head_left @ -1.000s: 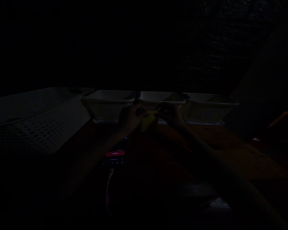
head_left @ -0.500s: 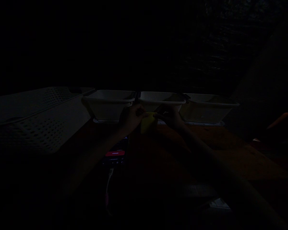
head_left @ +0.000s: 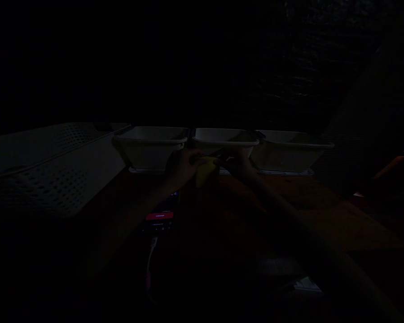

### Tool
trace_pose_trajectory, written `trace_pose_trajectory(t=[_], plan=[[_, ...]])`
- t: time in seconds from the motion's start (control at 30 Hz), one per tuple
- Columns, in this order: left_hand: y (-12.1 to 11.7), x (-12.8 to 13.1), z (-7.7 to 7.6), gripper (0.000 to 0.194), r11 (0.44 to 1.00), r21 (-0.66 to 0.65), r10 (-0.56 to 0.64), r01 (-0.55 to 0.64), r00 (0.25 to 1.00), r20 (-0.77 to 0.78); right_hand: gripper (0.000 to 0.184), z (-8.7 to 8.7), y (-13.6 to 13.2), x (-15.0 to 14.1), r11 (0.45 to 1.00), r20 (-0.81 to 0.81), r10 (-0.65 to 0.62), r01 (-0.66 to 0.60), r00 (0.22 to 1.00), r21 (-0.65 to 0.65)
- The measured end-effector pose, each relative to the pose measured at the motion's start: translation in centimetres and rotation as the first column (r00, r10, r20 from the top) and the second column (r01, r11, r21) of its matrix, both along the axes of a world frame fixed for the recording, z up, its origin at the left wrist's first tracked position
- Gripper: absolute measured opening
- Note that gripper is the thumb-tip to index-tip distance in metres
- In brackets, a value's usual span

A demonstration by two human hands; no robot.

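In the very dark head view, a small yellow piece that looks like cloth or a sheet (head_left: 207, 174) hangs between my two hands. My left hand (head_left: 182, 167) pinches its upper left edge with curled fingers. On the other side, my right hand (head_left: 236, 162) pinches its upper right corner between thumb and finger. Right behind the hands stands the middle white bin (head_left: 225, 135). What the yellow piece is exactly is too dim to tell.
A left white bin (head_left: 151, 154) and a right white bin (head_left: 289, 154) flank the middle one. Far left is a perforated white basket (head_left: 101, 168). A lit phone (head_left: 160, 216) with a cable (head_left: 150, 258) lies on the brown table (head_left: 323, 204). Another person's arm (head_left: 390, 167) shows at right.
Both hands keep hold of the yellow piece, and the left fingers have shifted slightly along its top edge. The whole view has moved a little.
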State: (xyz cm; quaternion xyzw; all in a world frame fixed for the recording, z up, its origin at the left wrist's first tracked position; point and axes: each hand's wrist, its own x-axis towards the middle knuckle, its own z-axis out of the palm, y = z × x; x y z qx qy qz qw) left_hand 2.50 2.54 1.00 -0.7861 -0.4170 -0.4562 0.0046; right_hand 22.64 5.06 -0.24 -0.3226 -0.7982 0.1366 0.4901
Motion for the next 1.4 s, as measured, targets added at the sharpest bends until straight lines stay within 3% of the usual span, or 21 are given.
trace_pose_trajectory(t=[0.8,0.97,1.17,1.4], plan=[[-0.12,0.04,0.15,0.018,0.998,0.05,-0.034,0.039,0.994,-0.1,0.022,0.29,-0.09,-0.23,0.999,0.049,0.035,-0.036,0.998,0.017],[0.07,-0.05,-0.05,0.025,0.999,0.037,-0.007,0.009,0.998,-0.064,0.036,0.31,-0.3,-0.34,1.0,0.052,-0.006,0.005,0.999,0.017],[0.33,-0.12,-0.1,0.019,0.999,0.005,-0.047,0.047,0.998,-0.05,0.023,0.21,-0.08,-0.14,1.0,0.079,0.007,-0.007,0.997,-0.009],[-0.06,0.07,0.07,0.014,0.997,0.0,-0.076,0.076,0.997,-0.025,0.027,0.56,-0.75,-0.27,0.999,0.078,0.031,-0.029,0.996,-0.029]])
